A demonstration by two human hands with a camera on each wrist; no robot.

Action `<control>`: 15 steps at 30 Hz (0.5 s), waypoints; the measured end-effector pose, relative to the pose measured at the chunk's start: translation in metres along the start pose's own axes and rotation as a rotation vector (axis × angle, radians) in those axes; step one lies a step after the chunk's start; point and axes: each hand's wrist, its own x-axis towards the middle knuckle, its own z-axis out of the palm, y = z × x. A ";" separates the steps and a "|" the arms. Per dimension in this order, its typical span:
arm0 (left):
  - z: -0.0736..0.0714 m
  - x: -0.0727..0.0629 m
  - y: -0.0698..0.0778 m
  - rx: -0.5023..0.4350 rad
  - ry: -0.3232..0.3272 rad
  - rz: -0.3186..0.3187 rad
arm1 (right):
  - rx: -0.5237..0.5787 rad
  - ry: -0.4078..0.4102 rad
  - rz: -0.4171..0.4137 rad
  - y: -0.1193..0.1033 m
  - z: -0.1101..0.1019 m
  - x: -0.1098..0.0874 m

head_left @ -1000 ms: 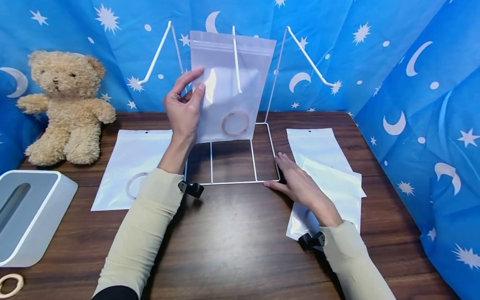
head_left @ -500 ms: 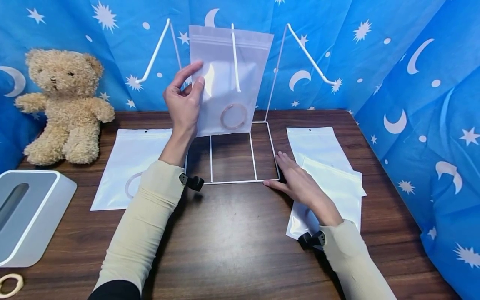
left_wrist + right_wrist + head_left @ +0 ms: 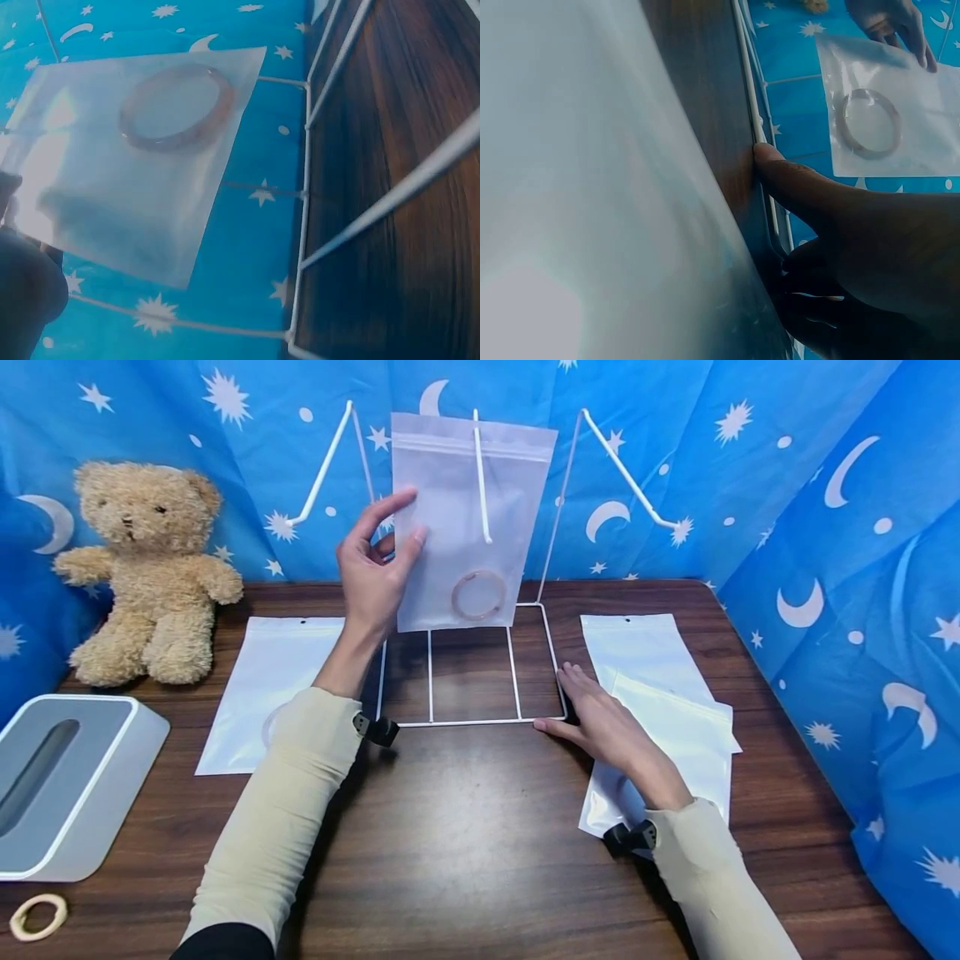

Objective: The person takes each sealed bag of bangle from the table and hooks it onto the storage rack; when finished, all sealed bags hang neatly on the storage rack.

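Observation:
My left hand (image 3: 375, 572) pinches the left edge of a translucent zip bag (image 3: 442, 535) between thumb and fingers. Inside the bag, low on its right, a pale pinkish ring-shaped bangle (image 3: 478, 595) shows through. The bag is upright at the middle prong (image 3: 482, 485) of a white wire display rack (image 3: 472, 722), and the prong runs down in front of it. Whether the prong passes through the bag's hole is too small to tell. My right hand (image 3: 603, 727) rests with extended fingers at the front right corner of the rack's base, thumb touching the wire (image 3: 751, 82).
Another bag (image 3: 258, 685) with a ring lies left of the rack, partly under my left forearm. Overlapping white bags (image 3: 675, 718) lie at the right. A teddy bear (image 3: 150, 577), a grey-topped box (image 3: 82, 793) and a loose beige ring (image 3: 39, 917) stand or lie left. Bare prongs flank the middle one.
My left hand and the bag have risen slightly and moved back along the middle prong. My right hand has stayed at the rack's corner. The head view has shifted a little.

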 end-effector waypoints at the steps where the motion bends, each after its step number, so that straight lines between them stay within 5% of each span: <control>1: -0.003 -0.002 0.002 0.012 -0.031 0.020 | 0.001 -0.001 -0.001 0.000 0.000 0.000; 9: -0.040 -0.016 0.035 0.177 -0.229 0.205 | 0.009 -0.001 0.009 -0.001 0.002 0.002; 15: -0.080 -0.039 0.059 0.141 -0.176 0.127 | 0.011 -0.008 0.006 -0.003 0.001 0.002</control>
